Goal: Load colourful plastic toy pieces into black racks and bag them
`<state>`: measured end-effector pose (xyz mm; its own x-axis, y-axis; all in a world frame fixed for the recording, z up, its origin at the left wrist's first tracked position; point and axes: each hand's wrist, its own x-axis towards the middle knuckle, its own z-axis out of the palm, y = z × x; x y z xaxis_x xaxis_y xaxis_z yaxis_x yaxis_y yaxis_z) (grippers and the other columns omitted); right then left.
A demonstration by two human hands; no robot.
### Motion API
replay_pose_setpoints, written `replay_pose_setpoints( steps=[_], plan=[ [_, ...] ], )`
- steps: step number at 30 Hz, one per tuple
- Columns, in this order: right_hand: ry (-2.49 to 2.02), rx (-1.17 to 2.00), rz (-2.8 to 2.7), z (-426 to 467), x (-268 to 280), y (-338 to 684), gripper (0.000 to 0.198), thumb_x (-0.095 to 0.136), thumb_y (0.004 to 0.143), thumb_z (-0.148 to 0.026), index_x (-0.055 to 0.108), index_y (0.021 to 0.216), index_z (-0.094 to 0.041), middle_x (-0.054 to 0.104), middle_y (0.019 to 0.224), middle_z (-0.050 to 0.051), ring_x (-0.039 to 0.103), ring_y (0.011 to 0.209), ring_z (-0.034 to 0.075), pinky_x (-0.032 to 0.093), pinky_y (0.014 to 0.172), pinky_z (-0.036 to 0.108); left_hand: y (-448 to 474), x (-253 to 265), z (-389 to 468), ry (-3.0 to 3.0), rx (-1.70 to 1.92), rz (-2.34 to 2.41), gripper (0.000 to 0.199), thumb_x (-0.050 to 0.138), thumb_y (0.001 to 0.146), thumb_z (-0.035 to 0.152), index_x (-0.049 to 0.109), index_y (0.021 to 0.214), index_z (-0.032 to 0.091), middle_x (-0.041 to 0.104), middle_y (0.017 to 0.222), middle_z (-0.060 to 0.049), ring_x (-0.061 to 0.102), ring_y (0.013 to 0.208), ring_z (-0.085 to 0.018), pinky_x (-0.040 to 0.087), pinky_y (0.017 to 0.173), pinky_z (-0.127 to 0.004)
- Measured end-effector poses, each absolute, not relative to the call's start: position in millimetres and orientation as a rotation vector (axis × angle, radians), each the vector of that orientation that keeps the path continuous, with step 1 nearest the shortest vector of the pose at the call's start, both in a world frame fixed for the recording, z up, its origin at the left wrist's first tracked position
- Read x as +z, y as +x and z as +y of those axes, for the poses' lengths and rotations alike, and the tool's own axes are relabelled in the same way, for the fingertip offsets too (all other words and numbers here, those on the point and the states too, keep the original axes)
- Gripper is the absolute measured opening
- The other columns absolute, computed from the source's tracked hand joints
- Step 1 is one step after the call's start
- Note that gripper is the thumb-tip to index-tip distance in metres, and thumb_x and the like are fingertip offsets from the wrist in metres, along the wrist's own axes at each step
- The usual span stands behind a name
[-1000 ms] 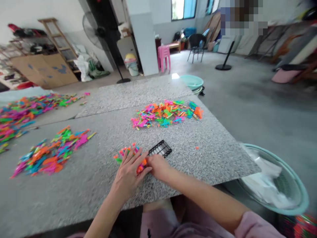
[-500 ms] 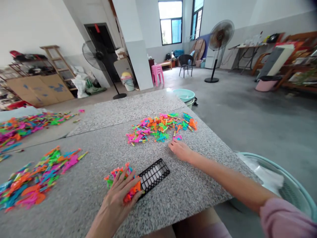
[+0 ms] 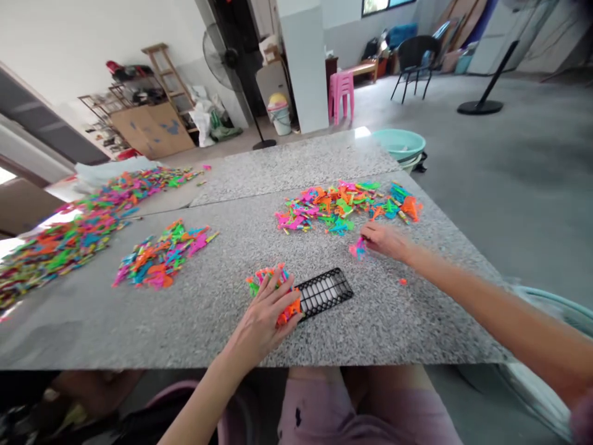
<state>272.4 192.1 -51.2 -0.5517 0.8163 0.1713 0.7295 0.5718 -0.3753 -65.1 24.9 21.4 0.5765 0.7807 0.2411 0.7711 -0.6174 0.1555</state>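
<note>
My left hand lies spread, palm down, over a heap of small bright plastic pieces at the left end of a black lattice tray. Its thumb reaches the tray's near edge. The palm hides part of the heap and that end of the tray. My right hand is closed in a pinch on a pink and blue plastic piece, just in front of a loose pile of similar pieces. Their exact kind is too blurred to tell.
A smaller pile lies left on the speckled stone table. Beyond it spreads a long heap. One orange bit lies right of the tray. A turquoise basin stands past the far edge, and another tub at right.
The view has swung left and down. My right hand has drawn back from the pile with the pink and blue piece in its fingers. My left hand stays on the heap at the tray.
</note>
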Motion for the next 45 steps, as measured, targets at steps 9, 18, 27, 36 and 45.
replay_pose_setpoints(
  steps=[9,18,27,36,45],
  plan=[
    [-0.955,1.435,-1.717,122,-69,118,0.033,0.073,0.073,-0.023,0.06,0.103,-0.016,0.071,0.085,0.003,0.068,0.076,0.017,0.052,0.069,0.027,-65,23,26,2.775,0.41,1.33,0.037,0.057,0.094,0.022,0.055,0.131,0.021,0.043,0.152,-0.011,0.011,0.15,-0.033,0.031,0.115,-0.062],
    [-1.154,0.85,-2.368,130,-42,95,0.015,0.063,0.08,-0.019,0.071,0.092,-0.016,0.074,0.085,0.01,0.069,0.082,0.023,0.046,0.07,0.026,-63,22,26,2.77,0.432,1.338,0.045,0.057,0.094,0.021,0.05,0.138,0.024,0.042,0.152,-0.011,0.013,0.149,-0.034,0.03,0.115,-0.062],
    [-1.077,0.791,-2.446,129,-32,91,0.018,0.058,0.086,-0.019,0.071,0.099,-0.018,0.074,0.099,0.01,0.069,0.094,0.023,0.049,0.076,0.026,-64,22,35,2.949,0.442,1.263,0.044,0.058,0.092,0.023,0.052,0.136,0.025,0.055,0.142,-0.008,0.031,0.144,-0.032,0.031,0.115,-0.06],
    [-1.049,0.642,-2.559,132,-28,86,0.02,0.059,0.085,-0.021,0.069,0.102,-0.018,0.075,0.1,0.01,0.07,0.093,0.025,0.05,0.071,0.026,-72,18,46,3.101,0.512,1.229,0.037,0.059,0.089,0.027,0.06,0.126,0.025,0.064,0.132,-0.008,0.048,0.134,-0.032,0.037,0.112,-0.058],
    [-1.035,0.739,-2.499,126,-45,77,0.033,0.066,0.082,-0.027,0.065,0.115,-0.019,0.073,0.107,0.009,0.069,0.095,0.024,0.051,0.076,0.028,-72,21,51,3.138,0.576,1.199,0.032,0.061,0.085,0.027,0.063,0.117,0.024,0.069,0.124,-0.006,0.052,0.131,-0.032,0.047,0.106,-0.051]
  ],
)
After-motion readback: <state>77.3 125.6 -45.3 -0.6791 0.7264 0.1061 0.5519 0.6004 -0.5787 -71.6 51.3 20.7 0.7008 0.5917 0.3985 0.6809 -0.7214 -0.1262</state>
